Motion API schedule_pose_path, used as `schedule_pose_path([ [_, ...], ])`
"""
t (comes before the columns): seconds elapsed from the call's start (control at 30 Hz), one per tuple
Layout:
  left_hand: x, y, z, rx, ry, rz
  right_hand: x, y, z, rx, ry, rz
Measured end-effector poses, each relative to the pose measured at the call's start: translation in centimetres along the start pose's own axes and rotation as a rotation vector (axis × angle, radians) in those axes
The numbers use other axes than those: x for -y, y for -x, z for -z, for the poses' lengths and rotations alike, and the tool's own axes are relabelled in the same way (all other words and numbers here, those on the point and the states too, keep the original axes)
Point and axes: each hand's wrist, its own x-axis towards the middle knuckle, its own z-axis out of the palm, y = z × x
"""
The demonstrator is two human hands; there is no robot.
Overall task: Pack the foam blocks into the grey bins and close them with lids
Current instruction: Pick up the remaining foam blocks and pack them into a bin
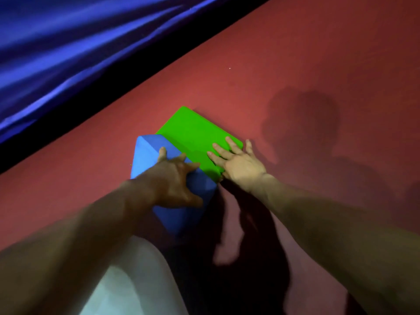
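A blue foam block [147,155] lies tilted on the red floor, its far corner against a flat green foam block [193,130]. My left hand [175,180] grips the blue block, with fingers spread over its top face and the thumb down its near side. My right hand [236,162] rests flat on the near right corner of the green block, fingers straight and spread. No grey bin or lid is in view.
Red floor [295,64] stretches to the right and beyond the blocks. A black strip [91,110] and a shiny blue curtain [68,42] run along the upper left. Something white [127,280], maybe my clothed knee, fills the bottom middle.
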Motion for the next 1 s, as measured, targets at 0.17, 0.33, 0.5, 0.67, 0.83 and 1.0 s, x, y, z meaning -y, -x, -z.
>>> schedule_pose_path([
  [0.17,3.6,1.5,0.7,-0.172,0.278,0.018,0.0,-0.1,-0.2,0.005,-0.058,-0.005],
  [0.33,4.0,2.0,0.4,-0.119,0.319,0.024,-0.1,0.1,-0.1,-0.020,-0.066,-0.012],
  [0.5,4.0,1.6,-0.4,-0.183,0.379,0.056,1.5,-0.6,0.0,-0.088,-0.005,-0.053],
  [0.67,4.2,1.3,-1.3,-0.221,0.381,0.073,0.5,-1.3,-0.7,-0.002,-0.074,-0.063],
  [0.83,4.5,1.5,-1.0,-0.197,0.381,0.099,0.5,-1.4,-0.7,-0.029,-0.115,-0.059],
  [1.0,5.5,1.9,0.9,-0.267,0.512,0.216,0.2,-0.7,-0.6,-0.021,-0.064,-0.039],
])
